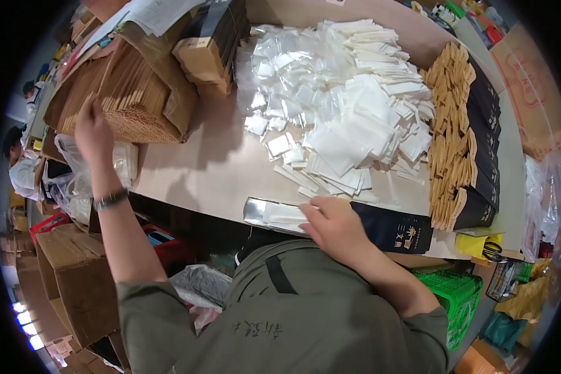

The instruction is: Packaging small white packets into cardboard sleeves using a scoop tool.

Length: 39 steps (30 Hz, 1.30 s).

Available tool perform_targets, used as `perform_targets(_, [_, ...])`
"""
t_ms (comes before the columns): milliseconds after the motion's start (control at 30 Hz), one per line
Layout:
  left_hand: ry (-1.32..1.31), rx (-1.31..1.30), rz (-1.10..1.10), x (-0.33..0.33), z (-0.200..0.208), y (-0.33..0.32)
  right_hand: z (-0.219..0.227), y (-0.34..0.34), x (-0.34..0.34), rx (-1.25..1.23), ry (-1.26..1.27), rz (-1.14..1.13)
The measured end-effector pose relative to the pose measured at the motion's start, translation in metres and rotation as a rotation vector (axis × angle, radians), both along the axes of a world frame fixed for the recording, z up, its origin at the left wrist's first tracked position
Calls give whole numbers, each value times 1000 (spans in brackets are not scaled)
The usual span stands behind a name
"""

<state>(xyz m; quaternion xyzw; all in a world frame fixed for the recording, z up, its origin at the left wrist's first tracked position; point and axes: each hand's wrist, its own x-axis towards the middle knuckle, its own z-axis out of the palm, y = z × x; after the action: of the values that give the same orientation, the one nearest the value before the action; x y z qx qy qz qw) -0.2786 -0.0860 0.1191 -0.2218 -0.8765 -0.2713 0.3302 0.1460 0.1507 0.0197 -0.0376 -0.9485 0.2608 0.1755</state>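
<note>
At the far left, my left hand [94,138] is raised against the near side of a stack of brown kraft paper pieces [134,115] packed in a cardboard box. Its fingers bend onto the paper edges, and their tips are partly hidden. By the table's front edge, my right hand [335,225] is closed over a flat dark navy pouch [389,227] with pale lettering. At the pouch's left end a silvery opening [268,213] shows, with a whitish packet inside it. My right fingertips rest at this opening.
A heap of white paper packets [355,124] and clear plastic sachets [287,68] covers the table's middle. Navy pouches with kraft tops [455,137] stand in a row at right. Scissors [492,250] sit at the right edge, above a green crate [458,299]. Cardboard boxes [81,268] stand lower left.
</note>
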Motion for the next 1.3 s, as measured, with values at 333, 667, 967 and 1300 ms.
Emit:
perform_targets(333, [-1273, -49, -691, 191, -115, -11, -2, 23, 45, 0, -169, 71])
perform_targets(667, [-707, -33, -761, 287, -134, 92, -10, 12, 28, 5, -132, 18])
perform_targets(967, [-1157, -37, -1089, 311, -93, 106, -20, 12, 35, 69, -73, -59])
perform_targets(1300, [-718, -369, -645, 254, -102, 89, 82, 175, 52, -324, -129, -361])
